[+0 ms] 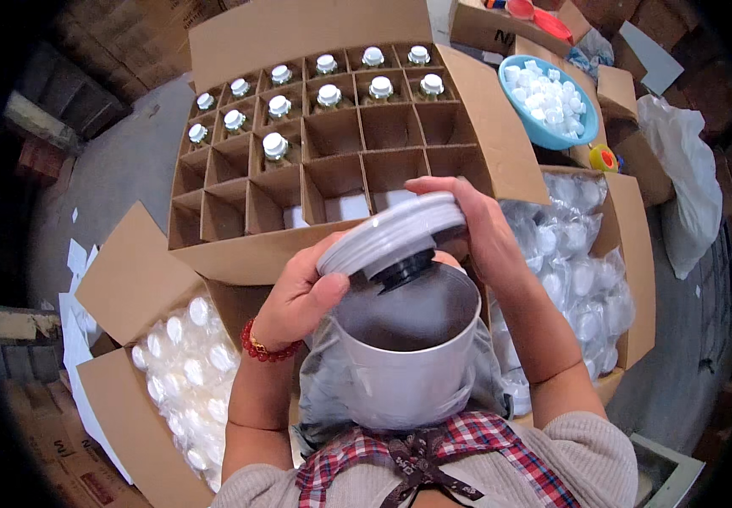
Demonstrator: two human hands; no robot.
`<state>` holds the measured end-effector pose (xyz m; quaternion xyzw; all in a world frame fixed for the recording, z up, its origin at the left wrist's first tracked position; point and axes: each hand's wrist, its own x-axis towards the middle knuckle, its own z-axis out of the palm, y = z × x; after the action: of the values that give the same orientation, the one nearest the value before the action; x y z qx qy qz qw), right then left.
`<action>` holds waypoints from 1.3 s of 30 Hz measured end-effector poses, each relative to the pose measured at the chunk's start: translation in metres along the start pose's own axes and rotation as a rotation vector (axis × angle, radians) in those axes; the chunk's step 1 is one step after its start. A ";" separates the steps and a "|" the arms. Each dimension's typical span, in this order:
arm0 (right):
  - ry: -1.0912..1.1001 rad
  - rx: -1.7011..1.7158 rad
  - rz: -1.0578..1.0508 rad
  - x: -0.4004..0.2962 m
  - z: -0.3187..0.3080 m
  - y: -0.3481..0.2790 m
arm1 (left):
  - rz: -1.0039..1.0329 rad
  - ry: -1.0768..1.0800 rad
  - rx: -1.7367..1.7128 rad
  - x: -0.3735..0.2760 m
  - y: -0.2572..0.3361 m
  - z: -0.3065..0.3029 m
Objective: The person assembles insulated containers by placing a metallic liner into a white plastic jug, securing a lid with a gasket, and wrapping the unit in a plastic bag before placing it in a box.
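My left hand (pixel 299 286) grips the left edge of a white ribbed lid (pixel 391 232), the thumb lying near its rim. At the lid's right edge my right hand (pixel 486 222) closes around it, fingers over the top. The lid is tilted, and a black round fitting (pixel 404 270) juts from its underside. Just below stands a white cylindrical canister (pixel 410 384) with a grey inner wall, its mouth uncovered, close to my body. The canister's bottom is hidden. Grey crinkled material (pixel 324 387) surrounds its sides.
A divided cardboard carton (pixel 239 254) ahead holds several white-capped bottles (pixel 275 146). Boxes of plastic-wrapped white-topped items flank me, left (pixel 188 374) and right (pixel 569 273). A blue bowl (pixel 547 138) of white caps (pixel 547 95) and a yellow tape roll (pixel 604 157) lie at right.
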<state>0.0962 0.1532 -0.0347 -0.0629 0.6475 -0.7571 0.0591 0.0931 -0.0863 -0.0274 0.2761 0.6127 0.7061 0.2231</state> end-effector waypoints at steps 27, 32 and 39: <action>-0.269 -0.290 -0.072 0.070 0.065 -0.035 | 0.936 0.412 0.705 0.015 0.054 -0.019; -0.154 -0.574 -0.441 0.083 0.067 -0.042 | 0.726 0.787 0.167 0.004 0.077 -0.012; -0.302 -0.817 -0.334 0.077 0.093 -0.056 | 0.545 0.670 0.284 0.009 0.044 -0.025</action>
<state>0.0356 0.0579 0.0363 -0.2941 0.8579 -0.4214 0.0002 0.0707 -0.1053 0.0150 0.2113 0.6469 0.6985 -0.2214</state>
